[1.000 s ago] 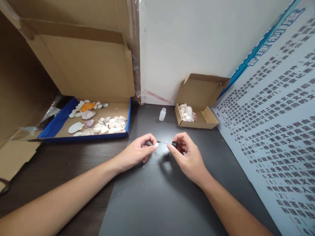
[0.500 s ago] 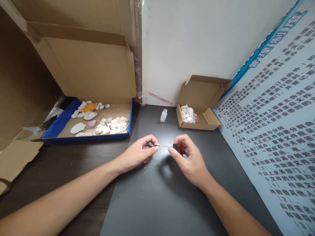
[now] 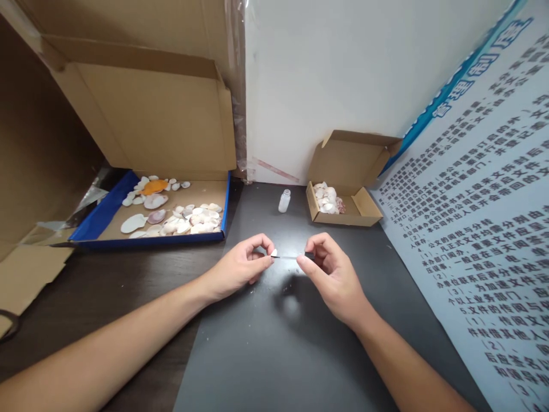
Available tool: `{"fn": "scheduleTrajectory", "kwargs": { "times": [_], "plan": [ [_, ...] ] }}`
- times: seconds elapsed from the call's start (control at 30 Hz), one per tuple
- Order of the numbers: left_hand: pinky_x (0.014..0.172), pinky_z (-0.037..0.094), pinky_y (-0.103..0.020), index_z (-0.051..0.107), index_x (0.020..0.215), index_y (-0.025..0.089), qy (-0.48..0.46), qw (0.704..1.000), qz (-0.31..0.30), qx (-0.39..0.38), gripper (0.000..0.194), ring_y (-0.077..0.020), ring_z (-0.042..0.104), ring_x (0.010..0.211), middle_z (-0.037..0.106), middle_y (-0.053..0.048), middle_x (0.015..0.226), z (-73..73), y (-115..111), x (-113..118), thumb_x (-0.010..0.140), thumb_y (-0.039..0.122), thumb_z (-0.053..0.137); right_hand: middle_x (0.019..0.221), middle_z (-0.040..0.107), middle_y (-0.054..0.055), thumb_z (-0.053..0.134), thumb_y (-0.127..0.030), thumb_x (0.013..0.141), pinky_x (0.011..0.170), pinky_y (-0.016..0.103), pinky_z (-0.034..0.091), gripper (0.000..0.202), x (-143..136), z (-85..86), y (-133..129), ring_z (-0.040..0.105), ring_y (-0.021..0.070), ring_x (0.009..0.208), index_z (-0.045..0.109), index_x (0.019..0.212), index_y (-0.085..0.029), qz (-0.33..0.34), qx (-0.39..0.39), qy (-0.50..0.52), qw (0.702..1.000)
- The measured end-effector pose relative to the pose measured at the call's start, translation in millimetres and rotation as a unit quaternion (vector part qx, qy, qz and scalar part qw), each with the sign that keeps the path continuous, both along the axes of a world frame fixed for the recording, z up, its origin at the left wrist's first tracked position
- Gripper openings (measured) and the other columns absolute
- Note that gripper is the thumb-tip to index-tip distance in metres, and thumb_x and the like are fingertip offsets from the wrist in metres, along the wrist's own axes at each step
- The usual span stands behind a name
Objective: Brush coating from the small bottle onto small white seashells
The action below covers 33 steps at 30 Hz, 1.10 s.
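Observation:
My left hand (image 3: 244, 260) is closed in a pinch on a small white shell (image 3: 274, 252), whose edge shows at the fingertips. Across from it, my right hand (image 3: 330, 274) grips the black cap of a small brush (image 3: 287, 257). The brush's thin stem lies level between the hands, and its dark tip is at the shell by my left fingertips. Fingers hide most of the cap. Beyond the hands stands an uncapped small bottle (image 3: 283, 202) with whitish contents.
At left, an open blue-edged cardboard box (image 3: 150, 242) holds many shells and an orange one. A smaller open cardboard box (image 3: 343, 219) with shells stands at back right. A white panel (image 3: 343, 68) rises behind, and a printed sheet (image 3: 484, 189) leans at right.
The black cap and my right fingers have shifted slightly right. More of the white shell shows at my left fingertips. The bottle stays put.

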<state>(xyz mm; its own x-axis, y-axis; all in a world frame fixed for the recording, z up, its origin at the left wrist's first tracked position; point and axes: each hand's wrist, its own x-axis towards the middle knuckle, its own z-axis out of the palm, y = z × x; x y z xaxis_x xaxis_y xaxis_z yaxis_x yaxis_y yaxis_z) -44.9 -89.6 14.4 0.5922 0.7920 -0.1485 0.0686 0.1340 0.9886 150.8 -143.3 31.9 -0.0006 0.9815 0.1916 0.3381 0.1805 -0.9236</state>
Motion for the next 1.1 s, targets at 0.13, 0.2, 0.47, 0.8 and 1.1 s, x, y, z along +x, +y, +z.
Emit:
{"fn": "scheduleTrajectory", "kwargs": {
  "times": [0.13, 0.2, 0.47, 0.8, 1.1],
  "plan": [
    [0.046, 0.029, -0.018, 0.049, 0.089, 0.02, 0.002, 1.0, -0.002, 0.003, 0.029, -0.0054, 0.037, 0.047, 0.041, 0.009, 0.058, -2.2, -0.4, -1.1, 0.086, 0.045, 0.064, 0.063, 0.04, -0.008, 0.062, -0.032, 0.085, 0.052, 0.023, 0.034, 0.018, -0.3, 0.4, 0.9, 0.038, 0.0105, 0.055, 0.047, 0.085, -0.023, -0.041, 0.009, -0.023, 0.999],
    [0.046, 0.029, -0.018, 0.049, 0.089, 0.02, 0.004, 1.0, -0.001, 0.005, 0.029, -0.0054, 0.037, 0.047, 0.041, 0.009, 0.058, -2.6, -0.7, -1.4, 0.086, 0.045, 0.063, 0.064, 0.04, -0.007, 0.061, -0.032, 0.086, 0.053, 0.023, 0.035, 0.017, 0.0, 0.2, 1.6, 0.039, 0.0107, 0.056, 0.047, 0.086, -0.023, -0.032, 0.013, -0.013, 0.999],
    [0.046, 0.029, -0.018, 0.049, 0.088, 0.02, 0.01, 1.0, 0.002, 0.002, 0.029, -0.0051, 0.037, 0.047, 0.042, 0.009, 0.059, 1.8, -0.5, 0.5, 0.086, 0.045, 0.064, 0.065, 0.043, -0.007, 0.061, -0.029, 0.087, 0.054, 0.023, 0.036, 0.015, 1.1, -1.6, 1.3, 0.042, 0.0104, 0.056, 0.047, 0.087, -0.023, -0.05, 0.019, -0.061, 0.997],
    [0.046, 0.03, -0.018, 0.048, 0.088, 0.021, 0.007, 1.0, -0.006, -0.002, 0.028, -0.0059, 0.038, 0.047, 0.041, 0.009, 0.058, 0.9, -0.4, -0.5, 0.086, 0.044, 0.063, 0.064, 0.043, -0.007, 0.062, -0.029, 0.086, 0.053, 0.023, 0.035, 0.016, -2.9, -2.1, -2.6, 0.041, 0.0103, 0.056, 0.047, 0.085, -0.023, 0.023, 0.0, 0.002, 1.0],
    [0.047, 0.03, -0.018, 0.048, 0.087, 0.021, 0.013, 1.0, -0.012, 0.003, 0.031, -0.0063, 0.037, 0.047, 0.042, 0.009, 0.055, 4.0, -1.1, 0.0, 0.085, 0.047, 0.064, 0.065, 0.043, -0.007, 0.063, -0.032, 0.085, 0.052, 0.023, 0.034, 0.018, -1.7, -1.3, 2.0, 0.041, 0.0108, 0.056, 0.048, 0.086, -0.024, 0.001, 0.0, 0.032, 0.999]
  ]
}}
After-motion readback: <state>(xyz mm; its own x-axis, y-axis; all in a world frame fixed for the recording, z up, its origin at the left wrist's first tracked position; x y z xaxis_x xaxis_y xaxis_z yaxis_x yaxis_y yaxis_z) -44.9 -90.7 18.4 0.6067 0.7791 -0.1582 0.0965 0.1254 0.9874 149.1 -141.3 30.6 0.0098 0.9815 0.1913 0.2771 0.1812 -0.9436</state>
